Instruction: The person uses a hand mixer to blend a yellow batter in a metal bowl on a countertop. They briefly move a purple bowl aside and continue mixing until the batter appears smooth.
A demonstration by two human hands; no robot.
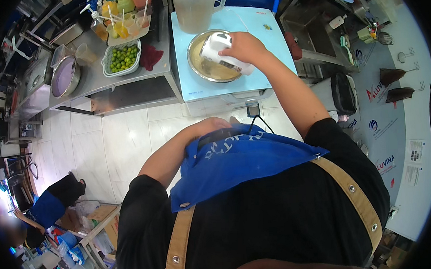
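Observation:
My right hand [245, 47] grips a white electric hand mixer [214, 47], tilted over a round stainless steel bowl [193, 66]. Pale yellowish liquid or batter [211, 73] lies in the bowl, and the mixer hides part of it. Under the bowl is the light-blue top of a chest freezer [205, 90]. Low in front of my body, my left hand [215, 124] rests by the upper edge of my blue apron [235, 151]. The apron covers some of its fingers, so whether it holds anything cannot be seen.
A large translucent plastic jug [195, 13] stands just behind the bowl. On the steel table [149, 79] at left are a basket of green citrus fruit [124, 58], a dark red cloth [151, 57] and a bowl of purple mixture [64, 75]. A sink [305, 33] lies right; another person [53, 200] is far left.

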